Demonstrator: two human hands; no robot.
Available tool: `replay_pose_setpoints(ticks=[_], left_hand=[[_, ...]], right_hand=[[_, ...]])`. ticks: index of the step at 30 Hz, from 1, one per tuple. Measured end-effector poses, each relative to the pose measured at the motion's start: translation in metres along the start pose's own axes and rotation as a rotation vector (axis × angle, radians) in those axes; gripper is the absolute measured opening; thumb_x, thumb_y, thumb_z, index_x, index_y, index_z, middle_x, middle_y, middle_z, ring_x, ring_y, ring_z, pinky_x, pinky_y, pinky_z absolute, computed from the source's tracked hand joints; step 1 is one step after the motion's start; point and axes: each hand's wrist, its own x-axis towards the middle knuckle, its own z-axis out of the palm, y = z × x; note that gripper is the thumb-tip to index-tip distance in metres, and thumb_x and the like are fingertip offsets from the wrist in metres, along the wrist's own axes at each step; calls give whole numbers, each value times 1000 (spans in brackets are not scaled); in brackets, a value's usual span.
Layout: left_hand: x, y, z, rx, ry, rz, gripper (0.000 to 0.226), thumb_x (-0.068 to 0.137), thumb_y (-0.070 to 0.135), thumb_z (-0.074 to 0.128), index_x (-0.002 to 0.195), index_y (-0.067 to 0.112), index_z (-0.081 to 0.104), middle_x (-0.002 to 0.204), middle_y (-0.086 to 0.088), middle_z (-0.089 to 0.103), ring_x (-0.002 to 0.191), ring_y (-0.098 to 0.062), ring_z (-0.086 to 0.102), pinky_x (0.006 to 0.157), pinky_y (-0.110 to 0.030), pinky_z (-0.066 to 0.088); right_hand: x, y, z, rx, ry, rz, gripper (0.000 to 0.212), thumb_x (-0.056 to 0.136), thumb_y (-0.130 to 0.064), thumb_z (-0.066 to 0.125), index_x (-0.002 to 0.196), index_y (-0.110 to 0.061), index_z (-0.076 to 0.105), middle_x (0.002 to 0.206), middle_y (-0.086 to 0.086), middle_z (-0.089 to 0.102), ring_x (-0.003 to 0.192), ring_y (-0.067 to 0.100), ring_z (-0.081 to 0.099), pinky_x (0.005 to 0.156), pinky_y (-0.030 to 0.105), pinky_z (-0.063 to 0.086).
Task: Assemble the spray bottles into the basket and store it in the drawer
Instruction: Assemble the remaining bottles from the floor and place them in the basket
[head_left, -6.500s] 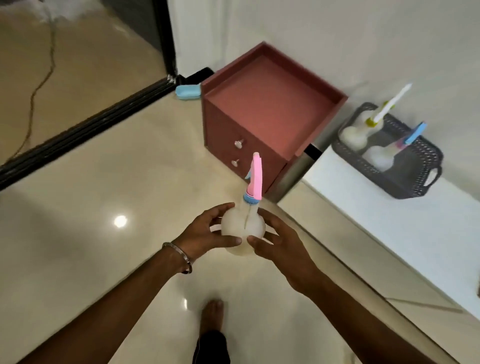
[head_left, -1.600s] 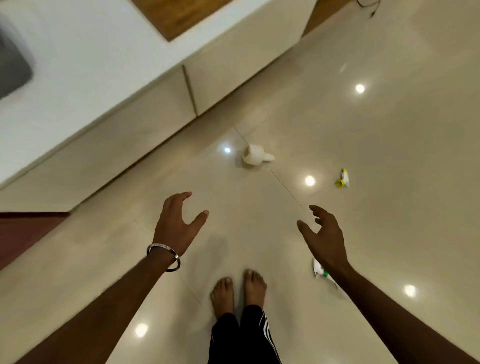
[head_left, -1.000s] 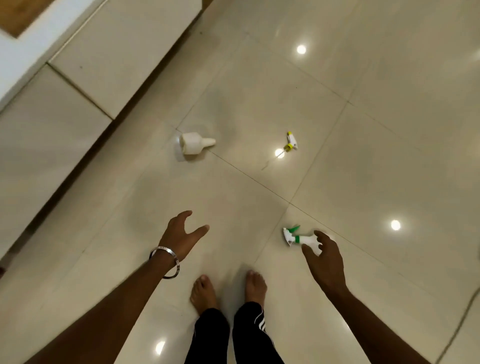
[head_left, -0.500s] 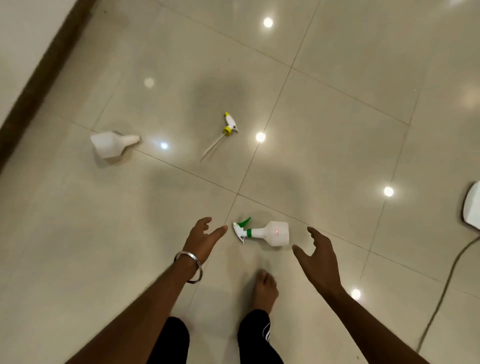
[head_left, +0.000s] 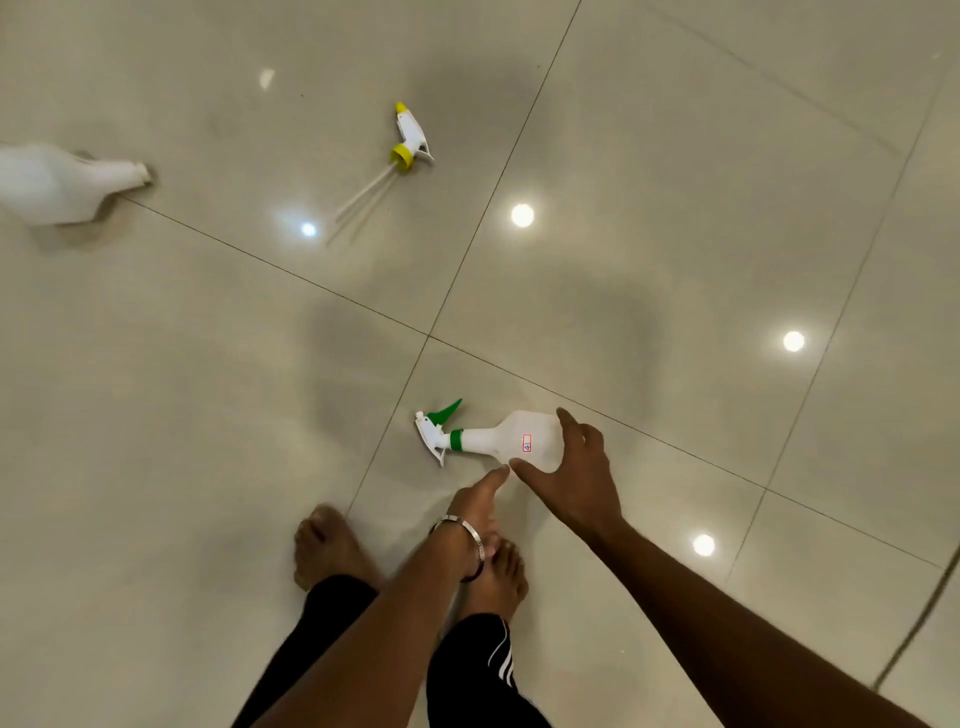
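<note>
A white spray bottle with a green trigger head lies on its side on the tiled floor in front of my feet. My right hand reaches down over its base, thumb on the near side and fingers on the far side, closing round it. My left hand, with a metal bangle on the wrist, holds nothing; its fingers stretch toward the bottle just beside my right thumb. Farther off lie a loose yellow-and-white trigger head with its dip tube and a headless white bottle at the left edge.
Glossy beige floor tiles reflect ceiling lights. My bare feet stand just below the hands. A dark cable runs along the right edge. Basket and drawer are out of view.
The view has tilted down and closed in on the floor. My right hand has dropped onto the green-trigger bottle's base, and my left hand has moved right to beside it.
</note>
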Motion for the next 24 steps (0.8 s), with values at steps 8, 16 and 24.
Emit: replay_pose_setpoints(ticks=[8,16,24], left_hand=[[58,1,9,-349,-108,43,33,85,46,63,107,21,63,119,-6,60,108,-24,58,78,-41,51],[57,3,9,-535,-213,186,26,93,26,53,119,23,59,119,-7,63,110,-26,59,92,-50,50],[7,30,-36,-577,-342,208,30,94,29,53,120,17,61,111,-10,66,105,-29,63,89,-54,52]], right_hand=[[39,11,35,-63,12,-21,92,71,-67,71,148,-32,33,147,7,36,133,30,38,99,42,45],[43,8,25,154,-1,6,78,71,-47,83,139,-30,49,131,4,41,108,14,51,93,26,44],[19,-42,-21,545,-325,8,64,68,-44,83,127,-39,59,131,-9,59,114,12,61,90,33,56]])
